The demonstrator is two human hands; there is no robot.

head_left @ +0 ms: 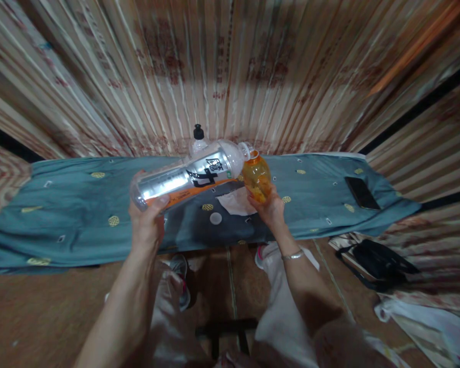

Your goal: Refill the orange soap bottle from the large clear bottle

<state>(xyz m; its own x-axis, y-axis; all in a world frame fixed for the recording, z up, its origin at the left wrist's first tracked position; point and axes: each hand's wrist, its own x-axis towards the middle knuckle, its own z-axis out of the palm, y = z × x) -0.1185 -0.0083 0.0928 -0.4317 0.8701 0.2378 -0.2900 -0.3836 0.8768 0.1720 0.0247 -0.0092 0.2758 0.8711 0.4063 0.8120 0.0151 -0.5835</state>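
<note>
My left hand [147, 220] is closed round the lower end of a large clear plastic bottle [191, 176] with a silver and orange label. The bottle is tilted, its neck to the right and its mouth at the rim of a small orange bottle [257, 176]. My right hand [268, 207] grips that orange bottle near its base and holds it leaning slightly. Behind the large bottle stands a clear bottle with a black cap [198, 134], its lower part hidden. Under my hands lie a pale cloth [237, 202] and a round white cap [215, 219].
A narrow table under a blue-green patterned cloth [80, 204] runs across the view. A dark phone [362, 193] lies on its right end. A black bag [379, 258] sits low at the right. Striped curtains [222, 76] hang behind the table, and black poles slant at both sides.
</note>
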